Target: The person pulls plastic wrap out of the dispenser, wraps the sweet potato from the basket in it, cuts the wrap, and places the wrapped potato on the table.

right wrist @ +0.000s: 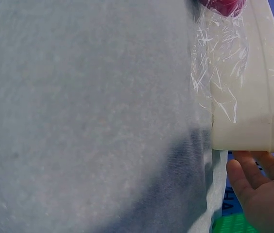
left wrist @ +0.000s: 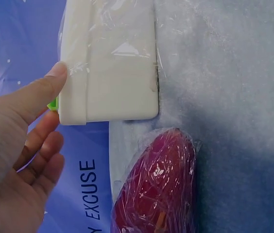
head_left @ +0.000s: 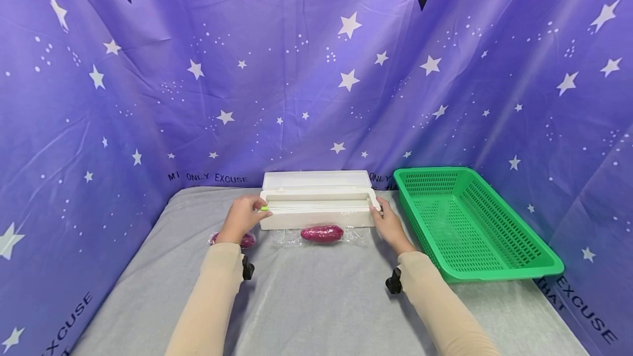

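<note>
A white cling film dispenser (head_left: pixel 316 220) stands on the cloth with its lid (head_left: pixel 316 180) raised at the back. My left hand (head_left: pixel 242 218) holds its left end, thumb on the front edge beside a small green slider (head_left: pixel 264 209). At the right end, my right hand (head_left: pixel 390 229) grips the box, thumb in front and fingers around the end. Against the dispenser's front lies a reddish-purple, sweet potato-like item (head_left: pixel 322 233) on clear film (head_left: pixel 356 237). Another such item (left wrist: pixel 159 189), wrapped in film, lies below my left hand, which partly hides it in the head view.
A green slotted plastic basket (head_left: pixel 494 277) stands to the right of the dispenser. Grey cloth (head_left: pixel 316 301) covers the table. Purple star-printed curtains (head_left: pixel 296 70) enclose the back and both sides.
</note>
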{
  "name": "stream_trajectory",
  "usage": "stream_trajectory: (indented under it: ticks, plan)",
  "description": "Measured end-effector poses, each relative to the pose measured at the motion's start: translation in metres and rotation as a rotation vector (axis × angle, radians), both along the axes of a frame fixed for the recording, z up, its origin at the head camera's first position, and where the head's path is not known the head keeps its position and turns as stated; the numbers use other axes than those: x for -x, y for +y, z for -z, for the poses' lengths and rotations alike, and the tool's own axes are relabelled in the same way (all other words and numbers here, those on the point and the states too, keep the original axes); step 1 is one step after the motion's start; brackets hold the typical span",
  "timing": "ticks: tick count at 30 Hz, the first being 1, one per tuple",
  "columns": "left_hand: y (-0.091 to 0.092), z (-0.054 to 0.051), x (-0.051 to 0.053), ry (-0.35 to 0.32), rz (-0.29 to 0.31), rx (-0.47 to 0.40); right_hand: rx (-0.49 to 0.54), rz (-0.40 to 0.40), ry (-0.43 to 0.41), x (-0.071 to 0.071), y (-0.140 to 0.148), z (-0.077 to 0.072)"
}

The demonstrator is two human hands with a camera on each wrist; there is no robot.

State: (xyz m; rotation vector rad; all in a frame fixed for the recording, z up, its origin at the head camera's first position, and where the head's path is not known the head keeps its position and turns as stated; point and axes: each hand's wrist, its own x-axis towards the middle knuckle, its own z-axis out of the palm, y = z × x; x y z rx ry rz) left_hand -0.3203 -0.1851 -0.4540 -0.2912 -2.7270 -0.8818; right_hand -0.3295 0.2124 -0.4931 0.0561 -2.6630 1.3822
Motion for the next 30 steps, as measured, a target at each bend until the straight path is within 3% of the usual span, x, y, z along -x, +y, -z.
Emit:
stream_trajectory:
  ticks: [7,13,30]
  plan:
    - [0.001,0.003,0.002,0.049,0.058,-0.02,0.001,-0.008,-0.005,-0.001,0.0,-0.001]
    - [0.001,0.0,0.004,0.076,0.125,0.028,0.005,-0.014,-0.01,0.0,0.001,-0.002]
    - [0.003,-0.013,0.01,-0.044,0.208,0.111,0.0,-0.016,-0.01,-0.002,-0.001,-0.002]
